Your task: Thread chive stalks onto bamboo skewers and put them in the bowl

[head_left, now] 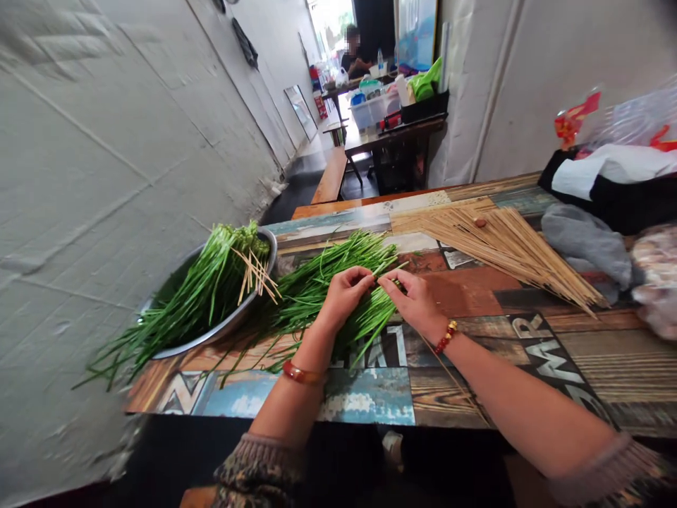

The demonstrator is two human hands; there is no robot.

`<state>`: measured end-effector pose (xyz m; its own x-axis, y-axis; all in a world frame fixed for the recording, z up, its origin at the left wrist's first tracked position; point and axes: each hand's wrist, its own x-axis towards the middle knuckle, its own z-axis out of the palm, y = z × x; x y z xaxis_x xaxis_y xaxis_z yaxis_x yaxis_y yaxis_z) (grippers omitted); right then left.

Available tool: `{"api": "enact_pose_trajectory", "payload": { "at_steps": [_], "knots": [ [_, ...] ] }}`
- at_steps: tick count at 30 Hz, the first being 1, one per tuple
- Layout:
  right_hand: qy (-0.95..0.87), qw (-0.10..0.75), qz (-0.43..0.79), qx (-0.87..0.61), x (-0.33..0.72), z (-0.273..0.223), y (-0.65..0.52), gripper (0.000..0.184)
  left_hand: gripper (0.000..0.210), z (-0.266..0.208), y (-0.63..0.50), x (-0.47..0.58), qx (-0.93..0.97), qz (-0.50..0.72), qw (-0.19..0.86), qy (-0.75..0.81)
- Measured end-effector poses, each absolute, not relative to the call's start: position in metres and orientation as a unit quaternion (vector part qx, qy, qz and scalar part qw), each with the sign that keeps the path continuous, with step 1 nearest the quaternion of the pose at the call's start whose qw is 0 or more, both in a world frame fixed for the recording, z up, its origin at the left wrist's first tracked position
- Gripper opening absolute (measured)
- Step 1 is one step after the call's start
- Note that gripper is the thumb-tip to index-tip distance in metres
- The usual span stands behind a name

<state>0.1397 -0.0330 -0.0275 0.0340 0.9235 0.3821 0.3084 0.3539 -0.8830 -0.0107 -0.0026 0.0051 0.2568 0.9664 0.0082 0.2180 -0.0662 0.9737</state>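
Observation:
A loose pile of garlic chives [322, 282] lies across the middle of the table, pale stem ends to the right. Over it, my left hand [349, 293] is closed in a pinch on a few chive stems. My right hand [415, 302] pinches the same stems near their ends, its fingertips almost meeting the left ones. A thin bamboo skewer [459, 381] slants from below my right hand to the table's front edge; whether that hand grips it I cannot tell. At the left, a metal basin [272, 247] holds more chives [211, 282], with several skewers [254, 274] sticking out.
A fanned heap of bamboo skewers [508, 247] lies on the patterned table [370, 402] at the right. Beyond it are a grey plastic bag [584, 240] and a black bag [629, 194]. A wall [106, 212] stands close at the left. Far back, a person [357, 56] sits at another table.

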Motion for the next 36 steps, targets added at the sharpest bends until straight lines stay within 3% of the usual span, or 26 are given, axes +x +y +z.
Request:
{"api": "enact_pose_trajectory", "payload": {
  "at_steps": [13,26,36],
  "knots": [
    [-0.606,0.494,0.357,-0.511,0.142,-0.019,-0.043,0.02,0.015,-0.001,-0.006,-0.013,0.669,0.411,0.42,0.455],
    [-0.581,0.504,0.363,-0.526,0.142,-0.025,-0.044,0.022,0.016,0.001,-0.007,-0.013,0.662,0.416,0.432,0.448],
    [-0.588,0.485,0.376,-0.526,0.142,-0.022,-0.044,0.023,0.013,0.001,-0.004,-0.018,0.734,0.399,0.337,0.434]
  ]
}}
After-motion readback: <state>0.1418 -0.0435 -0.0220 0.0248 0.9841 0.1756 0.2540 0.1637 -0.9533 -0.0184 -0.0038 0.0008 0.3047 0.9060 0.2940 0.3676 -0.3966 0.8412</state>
